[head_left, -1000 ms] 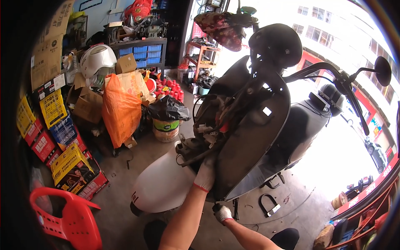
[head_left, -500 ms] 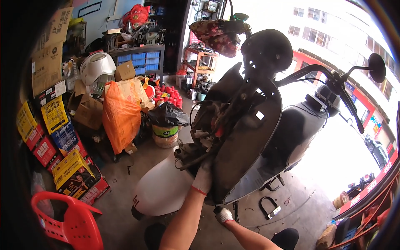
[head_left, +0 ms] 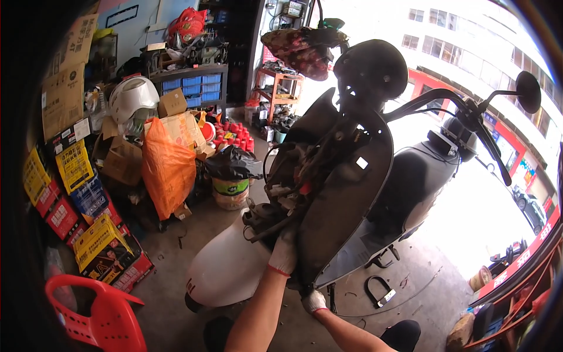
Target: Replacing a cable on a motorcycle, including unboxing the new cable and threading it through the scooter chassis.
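Observation:
A scooter stands in front of me with its front cover off, so the dark inner side of the leg shield and loose wiring show. My left hand, in a white glove, reaches up between the white front fender and the shield; its fingertips are hidden behind dark parts. Lower and to the right, my gloved right hand is closed at the shield's bottom tip. What its fingers grip there is too dark to make out.
A U-shaped lock lies on the floor at right. To the left are a red plastic chair, stacked boxes, an orange bag and a bucket with a black bag. A mirror sticks out at upper right.
My right hand has moved up slightly against the shield's bottom tip, and the dark piece at its fingers shows less. The left hand stays in place. The view has shifted a little.

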The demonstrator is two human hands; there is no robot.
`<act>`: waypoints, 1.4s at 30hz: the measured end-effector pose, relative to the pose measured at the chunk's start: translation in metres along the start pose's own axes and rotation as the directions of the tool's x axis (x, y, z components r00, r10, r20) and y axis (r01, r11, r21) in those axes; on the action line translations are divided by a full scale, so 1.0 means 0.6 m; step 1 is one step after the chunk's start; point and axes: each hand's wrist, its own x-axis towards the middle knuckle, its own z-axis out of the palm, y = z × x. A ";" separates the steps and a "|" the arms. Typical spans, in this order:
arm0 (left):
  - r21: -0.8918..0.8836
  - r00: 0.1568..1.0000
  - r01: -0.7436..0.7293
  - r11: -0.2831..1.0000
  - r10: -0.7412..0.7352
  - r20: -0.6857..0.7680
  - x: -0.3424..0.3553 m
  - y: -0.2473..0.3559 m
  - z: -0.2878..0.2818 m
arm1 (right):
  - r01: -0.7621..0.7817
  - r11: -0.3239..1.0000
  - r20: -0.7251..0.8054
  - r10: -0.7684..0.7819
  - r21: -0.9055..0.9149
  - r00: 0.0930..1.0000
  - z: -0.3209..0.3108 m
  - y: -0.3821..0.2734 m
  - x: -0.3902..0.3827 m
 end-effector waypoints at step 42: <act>0.254 0.918 0.119 0.960 -0.008 -0.397 -0.012 0.225 -0.014 | -0.002 0.990 0.049 -0.005 0.144 0.999 0.073 0.030 0.022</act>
